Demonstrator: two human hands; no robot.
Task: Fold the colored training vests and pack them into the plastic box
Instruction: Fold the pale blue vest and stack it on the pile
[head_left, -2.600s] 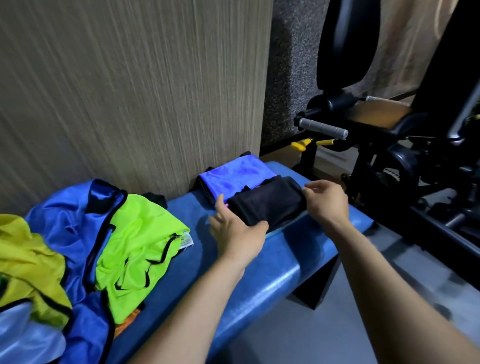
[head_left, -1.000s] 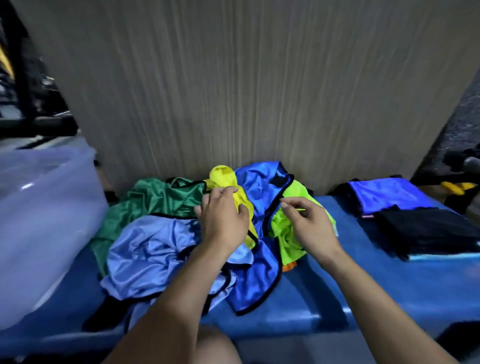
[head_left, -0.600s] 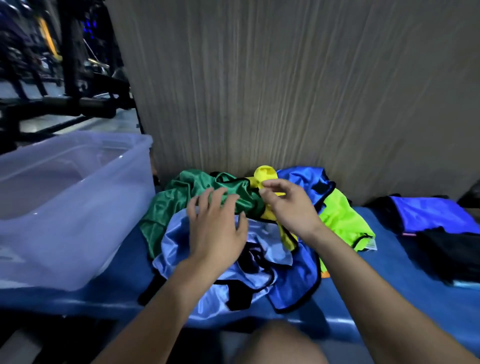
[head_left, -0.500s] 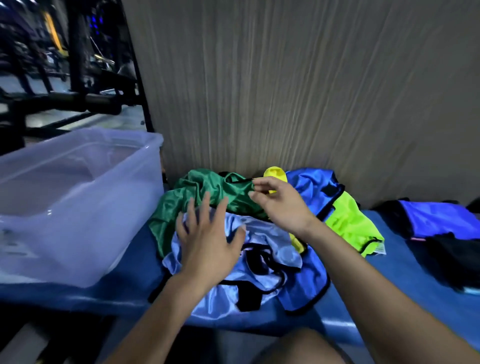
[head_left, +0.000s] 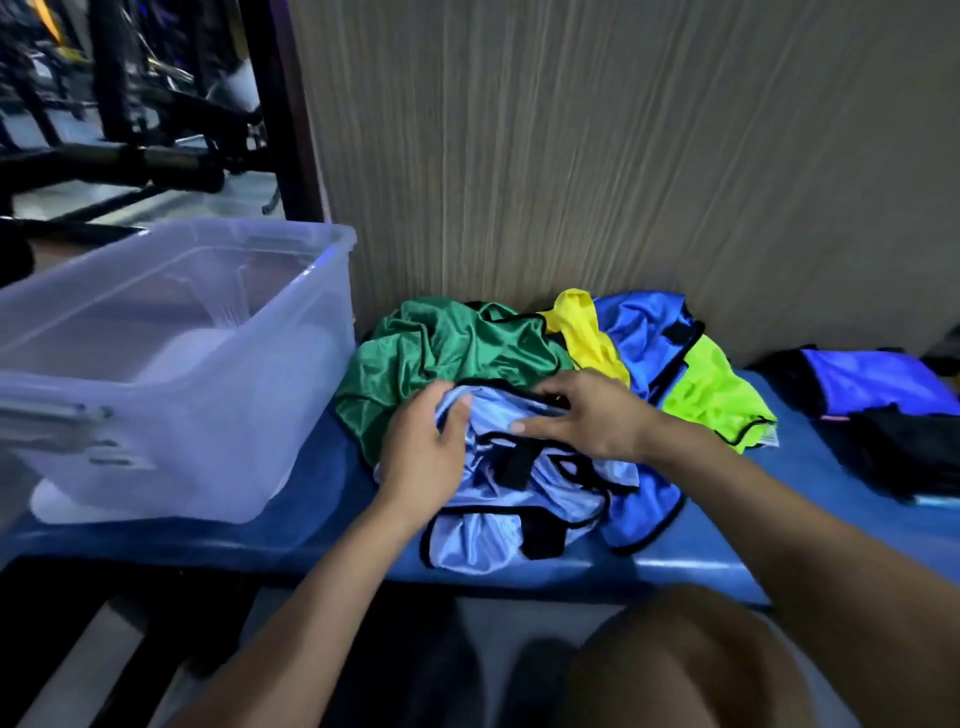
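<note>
Both hands work the light blue vest (head_left: 519, 493) atop the pile just right of the plastic box (head_left: 171, 374) on the blue worktop (head_left: 311, 488). Left hand (head_left: 423, 457) pinches its collar edge; right hand (head_left: 592, 415) rests on it, fingers loosely curled. Next, I'd guess: lift it free of the green vest (head_left: 441, 348), spread, fold.
</note>
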